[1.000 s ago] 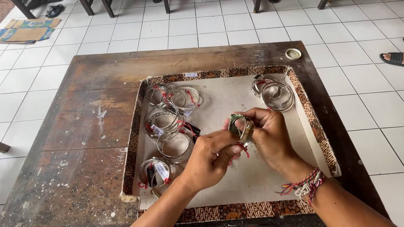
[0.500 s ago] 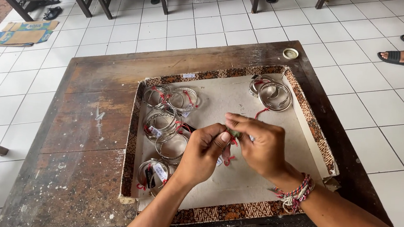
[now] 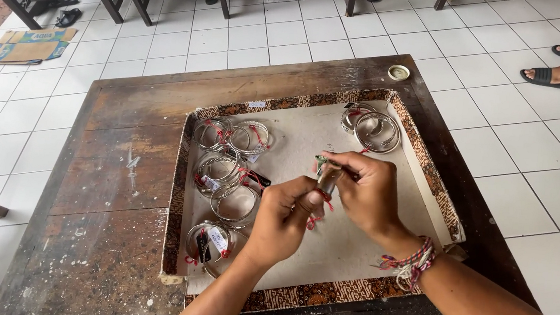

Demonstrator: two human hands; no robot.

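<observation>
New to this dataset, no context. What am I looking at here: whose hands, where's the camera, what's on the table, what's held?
There is no machine: a person works with two bare hands, filmed by one camera worn on their head, looking down. The left hand and right hand meet over a shallow cardboard tray with a patterned rim, on a worn wooden table. Together they pinch a small silvery bangle with red thread. Bundles of silver bangles lie at the tray's left, another pair at its far right. A small round lid sits near the table's far edge.
</observation>
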